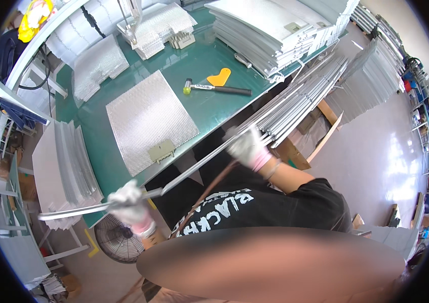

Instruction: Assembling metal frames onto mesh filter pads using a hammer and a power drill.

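Stack of metal sheets [65,171] far left, off the worktop [88,126] edge. My left hand [131,204] – gloved, closed around the low end of a long thin metal strip [184,174] – sits just in front of the worktop, above a floor fan [116,240]. Strip runs up and right to my right hand [247,146], gloved too, gripping near the bundle of strips [300,98]. Mesh panel [149,121] flat on the worktop, mallet [217,88] beyond it

We see bright even daylight, glare on the glossy floor [401,166] at right, motion blur on both gloved hands, fisheye bending and dark vignette at the rim.
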### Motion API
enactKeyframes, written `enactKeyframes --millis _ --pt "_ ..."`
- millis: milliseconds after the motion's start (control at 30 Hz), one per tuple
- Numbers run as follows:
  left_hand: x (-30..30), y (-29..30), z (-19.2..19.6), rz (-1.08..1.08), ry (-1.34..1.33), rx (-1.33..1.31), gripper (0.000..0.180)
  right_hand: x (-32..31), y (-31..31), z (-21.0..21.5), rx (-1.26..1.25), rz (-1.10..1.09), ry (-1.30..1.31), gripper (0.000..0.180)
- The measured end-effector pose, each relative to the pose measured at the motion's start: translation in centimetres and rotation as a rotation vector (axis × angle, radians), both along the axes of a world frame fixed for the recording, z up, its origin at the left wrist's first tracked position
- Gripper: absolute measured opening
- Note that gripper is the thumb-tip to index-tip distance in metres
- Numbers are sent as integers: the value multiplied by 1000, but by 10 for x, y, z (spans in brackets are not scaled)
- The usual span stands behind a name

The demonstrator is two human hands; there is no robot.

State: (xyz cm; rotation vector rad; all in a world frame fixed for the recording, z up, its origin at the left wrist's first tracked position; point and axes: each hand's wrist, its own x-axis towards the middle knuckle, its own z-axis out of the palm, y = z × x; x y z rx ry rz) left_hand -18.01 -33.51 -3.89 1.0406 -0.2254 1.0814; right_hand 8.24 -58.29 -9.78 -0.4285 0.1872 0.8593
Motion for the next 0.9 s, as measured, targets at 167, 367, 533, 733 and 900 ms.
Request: enactKeyframes --millis 167,367,533,733,900 --pt "-61 9 5 333 758 89 64 104 -75 48 -75 -544 -393 29" --pt "-34 -53 -55 188 922 21 64 76 2 143 245 -342 -531 21" --pt "-18 -99 -78 437 783 -40 37 74 104 106 241 131 -453 17" --pt "18 -128 -60 164 743 -114 45 48 132 29 -343 296 -747 30" --pt "98 -118 -93 -469 390 -782 41 -6 89 31 -355 500 -1051 44"
